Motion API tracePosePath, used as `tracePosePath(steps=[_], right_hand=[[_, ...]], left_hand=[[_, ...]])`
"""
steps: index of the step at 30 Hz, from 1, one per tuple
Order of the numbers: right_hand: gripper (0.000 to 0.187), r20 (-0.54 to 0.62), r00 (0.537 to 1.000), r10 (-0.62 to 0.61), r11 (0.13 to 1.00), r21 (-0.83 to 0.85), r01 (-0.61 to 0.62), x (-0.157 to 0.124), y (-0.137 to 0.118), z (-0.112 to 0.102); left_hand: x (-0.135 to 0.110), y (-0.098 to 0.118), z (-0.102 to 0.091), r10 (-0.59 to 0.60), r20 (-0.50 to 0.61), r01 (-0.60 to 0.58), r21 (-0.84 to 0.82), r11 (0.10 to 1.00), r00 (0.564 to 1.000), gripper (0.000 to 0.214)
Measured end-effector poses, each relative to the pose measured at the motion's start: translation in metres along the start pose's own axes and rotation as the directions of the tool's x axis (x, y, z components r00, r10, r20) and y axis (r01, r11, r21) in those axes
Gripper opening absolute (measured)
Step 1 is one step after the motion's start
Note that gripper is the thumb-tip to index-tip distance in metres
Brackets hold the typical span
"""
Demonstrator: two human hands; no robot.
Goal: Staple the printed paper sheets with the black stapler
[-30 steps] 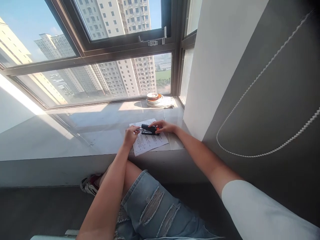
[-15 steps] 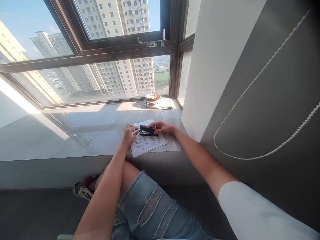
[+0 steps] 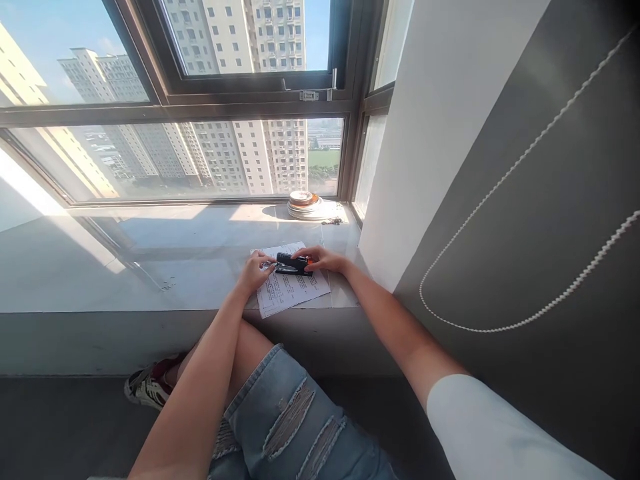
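A black stapler (image 3: 294,270) lies over printed sheets of paper (image 3: 289,298) on the window sill. Its top arm is lifted from its base, and some silvery metal shows between them. My right hand (image 3: 323,258) grips the stapler's right end, where a small orange-red patch shows. At its left end, the fingers of my left hand (image 3: 255,272) are pinched together. A thin silvery bit shows by those fingertips, too small to name. The left hand rests partly over the paper's left edge.
A stack of plates or saucers (image 3: 304,205) stands on the sill (image 3: 200,267) by the window, with a small dark object (image 3: 333,221) beside it. A white wall (image 3: 425,120) borders the sill on the right, and a beaded blind chain (image 3: 480,330) hangs farther right.
My view has shifted slightly. The left fingertips stay at the stapler's left end, with less of the silvery metal showing beside them. My right hand keeps its grip.
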State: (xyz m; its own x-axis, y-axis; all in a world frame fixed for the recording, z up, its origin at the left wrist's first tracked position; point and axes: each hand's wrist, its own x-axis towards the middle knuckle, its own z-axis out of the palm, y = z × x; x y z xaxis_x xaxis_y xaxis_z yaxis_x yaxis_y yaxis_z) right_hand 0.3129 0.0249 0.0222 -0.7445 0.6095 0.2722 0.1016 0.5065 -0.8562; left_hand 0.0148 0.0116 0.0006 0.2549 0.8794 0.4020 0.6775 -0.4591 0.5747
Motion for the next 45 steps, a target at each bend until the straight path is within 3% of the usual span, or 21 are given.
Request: tracePosePath(steps=[14, 16, 19, 22, 25, 31, 39, 45], right_hand=[[0.055, 0.023, 1.000, -0.015, 0.998, 0.056, 0.014, 0.000, -0.001, 0.002], [0.055, 0.017, 1.000, -0.012, 0.998, 0.056, 0.011, 0.000, 0.000, 0.002], [0.056, 0.011, 1.000, 0.001, 0.998, 0.059, -0.002, 0.000, 0.000, 0.002], [0.056, -0.004, 1.000, 0.013, 0.998, 0.069, -0.012, -0.001, -0.002, 0.003], [0.056, 0.006, 1.000, 0.008, 0.998, 0.055, -0.008, -0.001, -0.005, 0.003], [0.080, 0.093, 0.995, -0.018, 0.998, -0.061, 0.024, 0.000, -0.007, 0.009], [0.066, 0.069, 0.997, -0.031, 0.992, -0.121, 0.039, 0.003, 0.000, 0.013], [0.056, -0.014, 1.000, 0.010, 0.991, -0.137, -0.011, -0.003, -0.005, 0.026]], left_hand=[[-0.002, 0.004, 0.001, 0.025, -0.014, -0.025, 0.019, 1.000, 1.000, 0.026], [-0.003, 0.006, -0.001, -0.026, -0.056, 0.029, 0.055, 0.998, 0.998, 0.030], [-0.007, 0.009, -0.007, -0.190, -0.150, 0.201, 0.058, 0.978, 0.970, 0.031], [-0.013, 0.013, -0.015, -0.359, -0.180, 0.356, -0.047, 0.933, 0.916, 0.024], [-0.019, 0.019, -0.018, -0.409, -0.155, 0.388, -0.150, 0.910, 0.899, 0.026], [-0.020, 0.041, -0.004, -0.354, -0.003, 0.337, -0.295, 0.894, 0.935, 0.037], [-0.018, 0.056, -0.002, -0.218, 0.072, 0.229, -0.323, 0.918, 0.973, 0.052], [-0.019, 0.050, -0.001, -0.250, -0.050, 0.234, -0.216, 0.948, 0.967, 0.029]])
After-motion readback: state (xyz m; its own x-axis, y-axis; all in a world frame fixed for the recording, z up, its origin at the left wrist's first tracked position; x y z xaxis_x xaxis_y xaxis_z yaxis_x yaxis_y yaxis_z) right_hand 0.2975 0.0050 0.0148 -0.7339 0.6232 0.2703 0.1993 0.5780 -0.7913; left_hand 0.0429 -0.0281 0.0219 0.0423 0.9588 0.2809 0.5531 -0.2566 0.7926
